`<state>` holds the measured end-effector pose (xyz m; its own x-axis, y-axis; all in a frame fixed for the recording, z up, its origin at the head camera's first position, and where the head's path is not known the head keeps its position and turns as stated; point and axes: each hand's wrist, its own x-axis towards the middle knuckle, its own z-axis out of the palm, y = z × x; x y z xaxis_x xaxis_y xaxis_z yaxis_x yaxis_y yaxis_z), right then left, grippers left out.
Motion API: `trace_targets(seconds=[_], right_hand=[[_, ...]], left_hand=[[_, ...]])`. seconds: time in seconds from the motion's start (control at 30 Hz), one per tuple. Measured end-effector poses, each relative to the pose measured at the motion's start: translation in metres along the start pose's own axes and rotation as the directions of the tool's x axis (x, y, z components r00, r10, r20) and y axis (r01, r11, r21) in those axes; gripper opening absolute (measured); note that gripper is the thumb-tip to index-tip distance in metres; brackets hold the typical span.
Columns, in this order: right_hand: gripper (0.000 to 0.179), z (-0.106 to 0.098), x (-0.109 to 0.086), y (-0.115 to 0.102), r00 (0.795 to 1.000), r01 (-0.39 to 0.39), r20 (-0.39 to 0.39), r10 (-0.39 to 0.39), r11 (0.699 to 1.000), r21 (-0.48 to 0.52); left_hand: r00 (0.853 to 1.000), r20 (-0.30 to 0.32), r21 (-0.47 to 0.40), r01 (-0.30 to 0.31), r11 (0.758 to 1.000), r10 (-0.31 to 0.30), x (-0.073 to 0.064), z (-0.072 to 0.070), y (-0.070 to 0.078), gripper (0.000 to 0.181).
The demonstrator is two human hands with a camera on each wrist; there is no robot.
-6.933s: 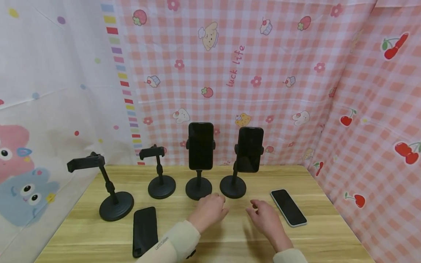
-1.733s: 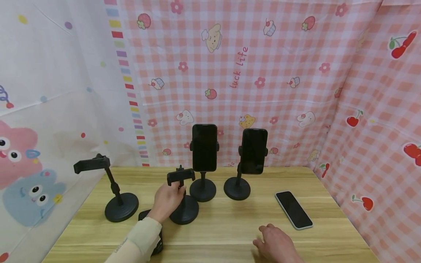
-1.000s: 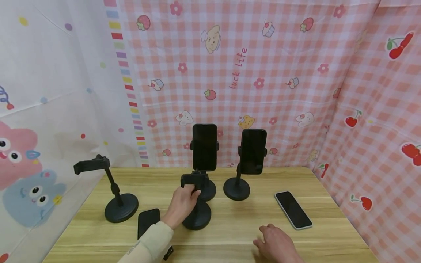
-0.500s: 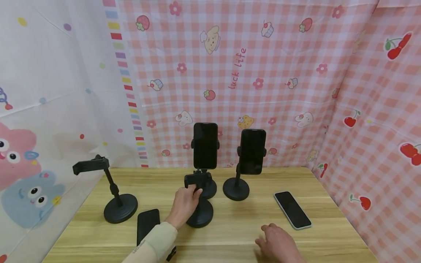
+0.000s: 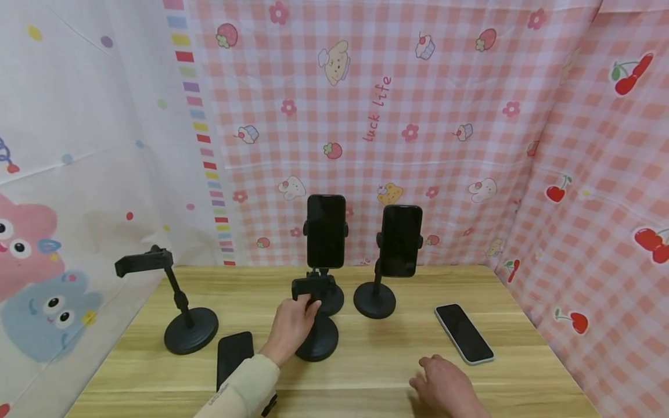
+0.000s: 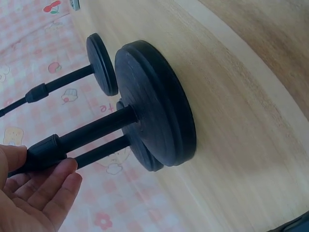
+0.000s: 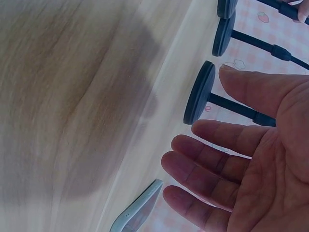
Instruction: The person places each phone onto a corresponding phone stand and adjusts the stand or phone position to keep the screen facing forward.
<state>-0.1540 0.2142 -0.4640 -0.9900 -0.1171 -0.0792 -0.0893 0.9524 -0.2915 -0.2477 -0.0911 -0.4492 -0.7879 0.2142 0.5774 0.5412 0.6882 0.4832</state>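
Note:
My left hand (image 5: 291, 326) grips a black phone stand (image 5: 321, 342) by its pole, just under the clamp, which holds no phone. In the left wrist view the thumb and fingers wrap the collar of the pole (image 6: 96, 129). The stand is upright, in front of another stand (image 5: 334, 302) that bears a black phone (image 5: 326, 232); whether its base touches the table cannot be told. My right hand (image 5: 444, 382) holds nothing, palm showing and fingers loosely bent in the right wrist view. Nearest to it lies a pale-edged phone (image 5: 464, 334).
To the right, a stand (image 5: 374, 303) carries a black phone (image 5: 400, 241). An unloaded stand (image 5: 191, 332) is at far left. A black phone (image 5: 234, 351) lies flat beside my left forearm, partly covered by the sleeve. Patterned cloth (image 5: 334, 116) hangs behind the wooden table (image 5: 381, 371).
My left hand has taken hold of the stand from the back left and brought it right and forward to the middle. It has barely moved in the last half second. My right hand has drawn back.

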Motion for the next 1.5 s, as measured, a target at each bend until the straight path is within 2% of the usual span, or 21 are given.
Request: trace_targets(seconds=[0.23, 0.33, 0.5, 0.6, 0.7, 0.83, 1.03, 1.1, 1.17, 1.27, 1.37, 1.5], right_hand=[[0.039, 0.0, 0.003, 0.002, 0.999, -0.01, 0.036, 0.01, 1.0, 0.008], [0.039, 0.0, 0.003, 0.002, 0.999, -0.011, 0.04, 0.011, 1.0, 0.008], [0.04, 0.001, 0.003, 0.002, 0.999, -0.004, 0.041, 0.004, 1.0, -0.001], [0.04, 0.0, 0.003, 0.001, 0.999, -0.014, 0.045, 0.014, 1.0, 0.0], [0.041, 0.0, 0.003, 0.0, 0.999, -0.009, 0.043, 0.01, 1.0, -0.012], [0.04, 0.0, 0.002, -0.001, 0.999, -0.001, 0.035, 0.002, 1.0, -0.021], [0.039, -0.001, 0.003, -0.002, 0.999, -0.005, 0.032, 0.006, 1.0, -0.016], [0.04, 0.0, 0.004, -0.001, 0.999, -0.008, 0.04, 0.009, 1.0, -0.014], [0.04, -0.001, 0.004, -0.001, 0.999, -0.008, 0.044, 0.008, 1.0, -0.013], [0.039, -0.001, 0.004, -0.001, 0.999, -0.011, 0.049, 0.011, 1.0, -0.005], [0.038, 0.0, 0.004, -0.002, 0.999, -0.003, 0.042, 0.004, 1.0, -0.01], [0.038, 0.001, 0.004, -0.002, 0.999, -0.001, 0.042, 0.001, 1.0, -0.016]], left_hand=[[0.997, 0.066, 0.002, 0.044, 0.999, -0.044, -0.001, -0.004, -0.001, 0.022], [0.99, 0.107, -0.017, 0.09, 0.996, -0.088, -0.001, -0.007, 0.0, 0.022], [0.971, 0.159, -0.062, 0.19, 0.98, -0.178, -0.002, -0.016, 0.003, 0.047], [0.969, 0.149, -0.057, 0.21, 0.976, -0.199, -0.002, -0.021, 0.005, 0.052], [0.974, 0.119, -0.046, 0.198, 0.979, -0.191, -0.002, -0.027, 0.007, 0.045], [0.973, 0.094, -0.044, 0.215, 0.976, -0.21, 0.0, -0.035, 0.011, 0.042], [0.949, 0.101, -0.076, 0.308, 0.949, -0.3, 0.0, -0.045, 0.017, 0.052], [0.946, 0.096, -0.11, 0.32, 0.941, -0.31, 0.001, -0.048, 0.02, 0.058], [0.95, 0.079, -0.145, 0.312, 0.939, -0.303, 0.002, -0.052, 0.023, 0.065], [0.965, 0.039, -0.205, 0.262, 0.943, -0.26, 0.002, -0.056, 0.028, 0.069], [0.978, -0.006, -0.246, 0.202, 0.948, -0.21, 0.004, -0.06, 0.032, 0.057], [0.987, -0.043, -0.266, 0.137, 0.954, -0.154, 0.005, -0.062, 0.037, 0.038]])
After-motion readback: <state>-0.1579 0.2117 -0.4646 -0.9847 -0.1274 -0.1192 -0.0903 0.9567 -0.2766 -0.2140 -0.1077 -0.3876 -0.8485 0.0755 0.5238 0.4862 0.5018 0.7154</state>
